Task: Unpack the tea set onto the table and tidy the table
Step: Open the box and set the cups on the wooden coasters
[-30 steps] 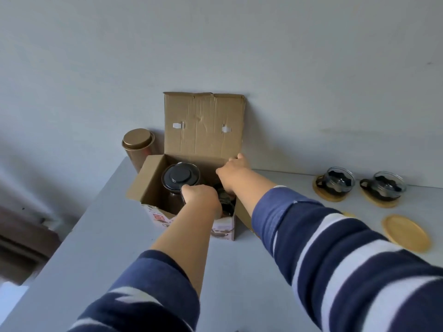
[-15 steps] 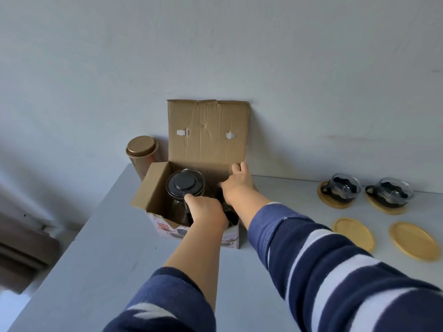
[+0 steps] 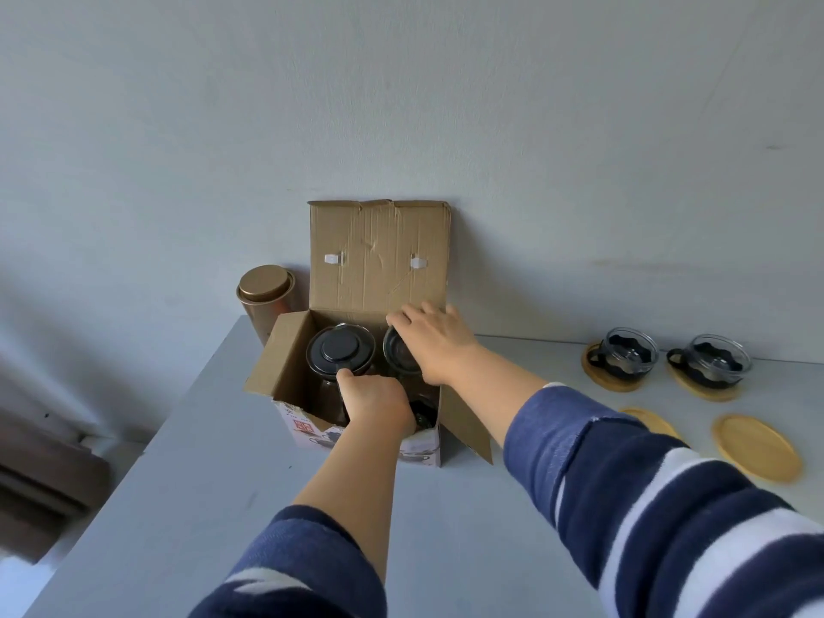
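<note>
An open cardboard box (image 3: 379, 260) stands at the back of the grey table (image 3: 200, 461), its lid flap upright against the wall. Inside, a glass teapot with a black lid (image 3: 339, 350) fills the left half. My left hand (image 3: 376, 396) reaches into the box beside the teapot, fingers curled around something I cannot make out, perhaps its handle. A glass cup (image 3: 399, 356) rises at the box's right half with my right hand (image 3: 434, 343) gripping its rim from above. Another dark cup (image 3: 423, 412) lies lower in the box.
Two glass cups (image 3: 626, 356) (image 3: 713, 363) sit on wooden coasters at the back right. Two bare wooden coasters (image 3: 756, 448) (image 3: 651, 421) lie in front of them. A copper tin (image 3: 265, 292) stands left of the box. The table's left edge drops off at the left.
My right hand has shifted over the box's right half and a glass cup now shows under its fingers. My left hand stays low beside the teapot.
</note>
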`<state>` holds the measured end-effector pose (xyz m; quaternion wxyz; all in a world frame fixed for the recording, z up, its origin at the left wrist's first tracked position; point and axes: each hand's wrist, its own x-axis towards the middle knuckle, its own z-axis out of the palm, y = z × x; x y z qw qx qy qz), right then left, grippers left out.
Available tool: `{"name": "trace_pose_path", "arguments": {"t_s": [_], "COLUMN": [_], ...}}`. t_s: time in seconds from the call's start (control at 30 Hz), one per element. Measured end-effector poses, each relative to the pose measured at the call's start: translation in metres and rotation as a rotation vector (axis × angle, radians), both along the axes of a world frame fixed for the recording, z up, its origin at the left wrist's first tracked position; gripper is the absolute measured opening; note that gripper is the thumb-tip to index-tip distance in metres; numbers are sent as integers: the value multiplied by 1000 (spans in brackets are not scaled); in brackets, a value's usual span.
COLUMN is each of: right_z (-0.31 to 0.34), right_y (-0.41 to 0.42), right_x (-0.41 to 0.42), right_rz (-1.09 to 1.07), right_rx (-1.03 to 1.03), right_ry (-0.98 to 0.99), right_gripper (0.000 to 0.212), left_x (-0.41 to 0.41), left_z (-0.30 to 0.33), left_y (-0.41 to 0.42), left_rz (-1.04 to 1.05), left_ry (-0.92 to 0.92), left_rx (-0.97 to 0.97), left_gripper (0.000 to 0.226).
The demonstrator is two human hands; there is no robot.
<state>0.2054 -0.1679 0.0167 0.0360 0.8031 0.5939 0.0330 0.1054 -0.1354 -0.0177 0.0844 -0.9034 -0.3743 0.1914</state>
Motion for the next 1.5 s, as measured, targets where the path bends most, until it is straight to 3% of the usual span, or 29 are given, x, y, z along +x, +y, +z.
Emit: {"name": "trace_pose_path", "arguments": {"t_s": [0.23, 0.53, 0.73, 0.9, 1.1, 1.27, 1.5], "right_z": [39, 62, 60, 43, -2, -54, -65], "right_y": [-38, -132, -204, -269, -340, -380, -396], "right_x": [34, 73, 107, 140, 180, 214, 211], "right_rz": [-53, -250, -414, -542, -689, -755, -749], "right_rx": [191, 223, 191, 180, 158, 134, 112], "right_ry": [372, 467, 518, 549, 623, 685, 712], "right_gripper": [92, 88, 91, 89, 100, 104, 98], "left_x": [0, -6, 35, 89, 144, 169, 180], "left_z": [10, 84, 114, 86, 29, -8, -34], "left_y": [8, 1, -51, -124, -197, -229, -239], "left_rz": [73, 27, -57, -67, -96, -73, -65], "left_ry": [-148, -335, -494, -555, -493, -458, -441], "left_rx": [-147, -64, -26, -235, -409, -456, -448], "left_gripper": [43, 66, 81, 68, 62, 64, 76]}}
